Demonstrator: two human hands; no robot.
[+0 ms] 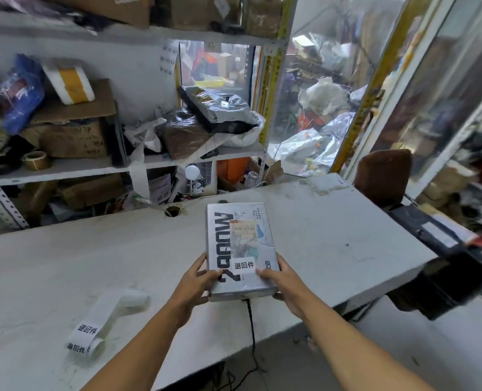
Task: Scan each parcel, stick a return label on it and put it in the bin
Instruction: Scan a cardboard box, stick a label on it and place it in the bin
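Both hands — left, right — grasping parcel at frame centre above desk; return label on. Advise level carry to bin — bin unseen.

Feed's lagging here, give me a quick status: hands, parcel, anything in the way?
Both hands on the parcel: left hand and right hand grip its near corners. Return label already stuck on top. Label roll lies left on the table, not in the way.
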